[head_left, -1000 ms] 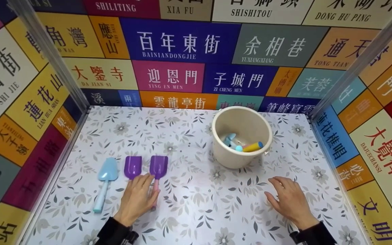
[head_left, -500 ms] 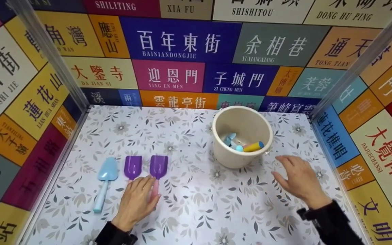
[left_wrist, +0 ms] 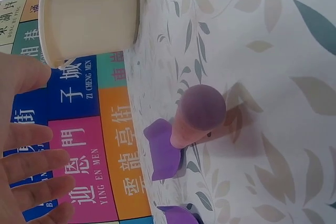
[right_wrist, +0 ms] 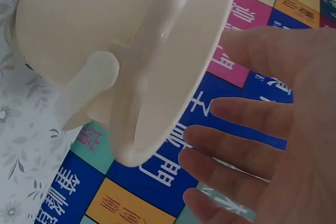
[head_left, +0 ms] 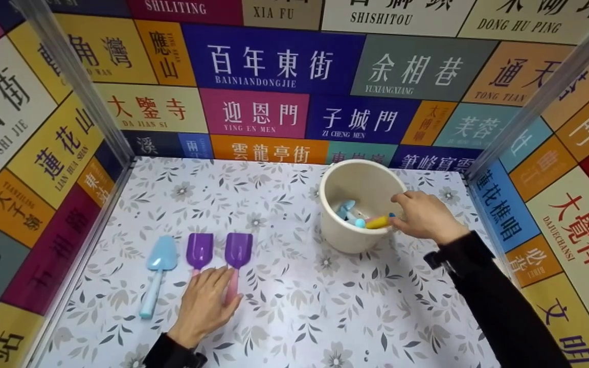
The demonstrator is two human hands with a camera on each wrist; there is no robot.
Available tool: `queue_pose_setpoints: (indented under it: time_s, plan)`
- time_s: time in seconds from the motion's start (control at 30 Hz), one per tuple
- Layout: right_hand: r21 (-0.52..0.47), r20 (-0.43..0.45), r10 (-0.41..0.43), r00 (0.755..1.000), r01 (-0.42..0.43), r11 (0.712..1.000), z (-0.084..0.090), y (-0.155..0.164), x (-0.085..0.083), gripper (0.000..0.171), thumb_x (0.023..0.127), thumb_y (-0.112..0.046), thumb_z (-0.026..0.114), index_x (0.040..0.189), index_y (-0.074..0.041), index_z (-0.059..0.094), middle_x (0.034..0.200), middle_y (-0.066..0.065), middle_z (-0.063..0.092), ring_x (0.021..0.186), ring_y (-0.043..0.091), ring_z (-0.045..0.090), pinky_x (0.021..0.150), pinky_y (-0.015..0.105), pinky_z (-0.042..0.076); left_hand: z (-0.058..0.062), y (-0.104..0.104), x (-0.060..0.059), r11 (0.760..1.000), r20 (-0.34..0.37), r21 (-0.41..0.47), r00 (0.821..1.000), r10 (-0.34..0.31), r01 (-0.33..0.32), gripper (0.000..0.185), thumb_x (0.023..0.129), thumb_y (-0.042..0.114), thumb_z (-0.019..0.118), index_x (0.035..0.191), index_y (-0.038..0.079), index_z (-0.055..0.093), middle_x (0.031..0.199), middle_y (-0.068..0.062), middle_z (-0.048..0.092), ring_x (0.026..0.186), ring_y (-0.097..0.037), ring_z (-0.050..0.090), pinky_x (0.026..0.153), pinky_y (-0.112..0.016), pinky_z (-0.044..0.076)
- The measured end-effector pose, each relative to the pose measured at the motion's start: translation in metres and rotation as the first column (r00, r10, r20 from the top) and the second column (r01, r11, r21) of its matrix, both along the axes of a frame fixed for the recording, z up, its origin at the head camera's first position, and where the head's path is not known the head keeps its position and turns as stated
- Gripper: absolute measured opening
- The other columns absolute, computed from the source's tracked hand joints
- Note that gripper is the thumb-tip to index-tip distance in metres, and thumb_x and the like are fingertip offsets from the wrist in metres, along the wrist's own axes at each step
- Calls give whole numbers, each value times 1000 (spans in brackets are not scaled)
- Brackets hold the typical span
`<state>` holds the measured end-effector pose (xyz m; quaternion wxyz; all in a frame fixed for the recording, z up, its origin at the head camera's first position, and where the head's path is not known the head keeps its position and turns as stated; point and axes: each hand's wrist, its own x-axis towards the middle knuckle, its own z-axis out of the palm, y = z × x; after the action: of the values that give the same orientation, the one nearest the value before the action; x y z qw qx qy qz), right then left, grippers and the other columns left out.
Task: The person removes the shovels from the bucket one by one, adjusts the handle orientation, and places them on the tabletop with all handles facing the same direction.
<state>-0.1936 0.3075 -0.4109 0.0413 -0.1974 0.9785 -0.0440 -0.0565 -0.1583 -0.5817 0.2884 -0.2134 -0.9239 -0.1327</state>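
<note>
Two hands were in play. Right hand (head_left: 420, 217) hung over the cream bucket (head_left: 343, 237) rim, fingers spread and holding nothing, tips near the yellow handle (head_left: 378, 222) inside. Left hand (head_left: 205, 305) lay flat and relaxed over the pink handle of a purple scoop (head_left: 238, 250). Toy tools looked like light, rigid, smooth plastic; best taken by the handle. Second purple scoop (head_left: 199, 250) and blue shovel (head_left: 159, 266) lay alongside.

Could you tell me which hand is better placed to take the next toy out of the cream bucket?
The right hand: it is already at the cream bucket rim by the toys, while the left hand rests by the purple shovels.
</note>
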Motion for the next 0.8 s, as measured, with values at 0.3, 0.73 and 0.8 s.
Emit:
queue_pose_setpoints:
  time_s: [0.3, 0.73, 0.8]
  plan:
    - [92, 207, -54, 977, 35, 995, -22, -20, -41, 57, 98, -37, 74, 130, 8, 62, 128, 34, 66, 116, 52, 66, 103, 66, 54, -1, 1, 1, 1000, 25, 7, 1000, 15, -15, 57, 76, 34, 88, 123, 5, 75, 115, -13, 77, 103, -31, 70, 86, -52, 58]
    - [186, 357, -41, 933, -28, 982, -35, -40, -63, 39, 96, -38, 75, 100, 0, 70, 92, 14, 69, 86, 30, 61, 82, 48, 55, -3, 0, 1, 1000, 29, 6, 999, 14, -14, 56, 76, 35, 87, 122, 5, 75, 115, -14, 78, 103, -32, 70, 85, -50, 59]
    - [194, 357, -28, 933, -45, 980, -37, -43, -64, 36, 96, -35, 75, 97, 0, 69, 91, 14, 70, 84, 31, 62, 82, 48, 55, -4, 0, 0, 1000, 34, 6, 999, 16, -16, 56, 77, 35, 86, 122, 5, 75, 114, -13, 78, 103, -32, 70, 85, -50, 59]
